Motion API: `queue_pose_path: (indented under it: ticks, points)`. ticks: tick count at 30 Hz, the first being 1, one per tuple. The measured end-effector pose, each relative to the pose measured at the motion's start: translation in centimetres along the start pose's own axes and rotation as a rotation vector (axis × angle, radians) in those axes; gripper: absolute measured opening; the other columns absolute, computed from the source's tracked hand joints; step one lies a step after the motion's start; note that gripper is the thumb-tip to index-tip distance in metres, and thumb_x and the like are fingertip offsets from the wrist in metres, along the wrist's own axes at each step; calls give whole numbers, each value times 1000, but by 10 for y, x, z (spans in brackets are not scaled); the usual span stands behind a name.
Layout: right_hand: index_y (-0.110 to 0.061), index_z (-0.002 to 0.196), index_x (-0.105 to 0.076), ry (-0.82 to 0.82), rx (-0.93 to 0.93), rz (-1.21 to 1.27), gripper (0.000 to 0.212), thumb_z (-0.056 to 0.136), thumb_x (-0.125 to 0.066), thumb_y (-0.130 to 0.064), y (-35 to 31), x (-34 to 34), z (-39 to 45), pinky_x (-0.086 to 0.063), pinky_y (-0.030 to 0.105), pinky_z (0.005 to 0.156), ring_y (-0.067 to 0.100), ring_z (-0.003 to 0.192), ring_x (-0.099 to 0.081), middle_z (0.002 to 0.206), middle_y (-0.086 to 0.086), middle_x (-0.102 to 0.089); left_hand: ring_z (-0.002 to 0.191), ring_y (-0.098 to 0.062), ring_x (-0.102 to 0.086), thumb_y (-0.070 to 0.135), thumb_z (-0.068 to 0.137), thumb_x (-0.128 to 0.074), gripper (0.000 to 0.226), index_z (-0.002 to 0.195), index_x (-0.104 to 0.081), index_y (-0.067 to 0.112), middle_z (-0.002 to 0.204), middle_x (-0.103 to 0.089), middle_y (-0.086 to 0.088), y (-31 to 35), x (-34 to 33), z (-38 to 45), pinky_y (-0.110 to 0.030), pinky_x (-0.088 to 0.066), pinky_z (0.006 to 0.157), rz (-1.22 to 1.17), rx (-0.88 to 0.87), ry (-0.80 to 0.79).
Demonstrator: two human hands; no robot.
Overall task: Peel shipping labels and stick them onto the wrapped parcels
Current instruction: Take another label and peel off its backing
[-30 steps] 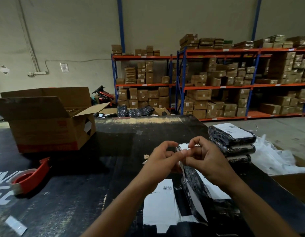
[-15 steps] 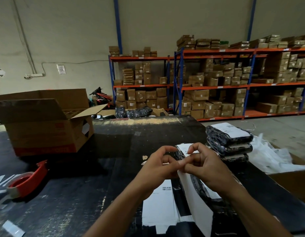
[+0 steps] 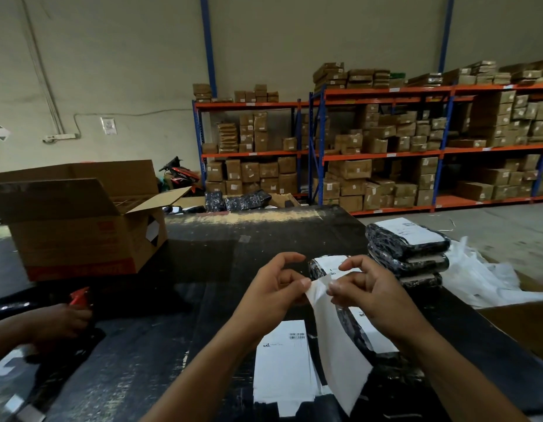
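Head view: two hands pinch one label [image 3: 340, 345]; three parcels [image 3: 408, 254] stacked

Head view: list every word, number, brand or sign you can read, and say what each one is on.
No text reads clearly.
Label sheet on the table: barcode and small print, too small.
Top parcel of the stack: label print too small.
Cardboard box: red print and red band, blurred.
Wall notice: illegible.
Shelf boxes: stickers too small.
Peeled label, pinched by left hand and right hand: blank side showing.
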State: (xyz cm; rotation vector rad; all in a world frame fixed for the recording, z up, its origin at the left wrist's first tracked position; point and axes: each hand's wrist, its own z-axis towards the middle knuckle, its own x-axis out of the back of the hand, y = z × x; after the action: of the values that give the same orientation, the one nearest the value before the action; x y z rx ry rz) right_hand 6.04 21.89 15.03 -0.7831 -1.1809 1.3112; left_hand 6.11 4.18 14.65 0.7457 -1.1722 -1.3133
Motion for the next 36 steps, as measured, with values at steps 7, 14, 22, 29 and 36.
queue_pose_path:
  ticks: [7,14,22,29,36]
  points:
    - [-22,96,-55,33,49,-113,21,81,-70,-26,3,-14,1,-56,40,82,13,77,-71,80,2,-75,88,-17,-70,7,92,-56,35,124,-48,17,84,-71,-4,1,-5,2,-23,-55,80,-6,-49,-14]
    - [-26,96,-57,70,68,-153,23,80,-70,-33,2,-21,6,-54,37,86,10,81,-70,77,-3,-76,84,-8,-70,14,90,-60,39,126,-47,20,83,-72,1,-2,-2,1,-22,-56,79,136,-88,39]
    - [-24,94,-59,101,111,-150,15,83,-68,-17,7,-27,8,-52,21,71,5,76,-70,77,-3,-76,90,-14,-70,12,91,-59,38,127,-47,19,87,-72,-1,-8,4,1,-31,-56,87,177,-88,78]
    - [-22,82,-52,290,77,-163,20,84,-66,-8,10,-2,32,-55,37,74,20,76,-67,83,7,-68,86,-14,-68,5,93,-53,32,122,-48,17,85,-70,-5,-15,43,4,-33,-56,81,-74,7,356]
    - [-8,102,-51,455,-18,-52,23,84,-65,-4,20,41,67,-55,45,75,28,77,-66,93,17,-67,95,-25,-63,5,94,-52,42,134,-41,9,106,-62,-15,-51,112,9,-34,-53,77,-388,186,644]
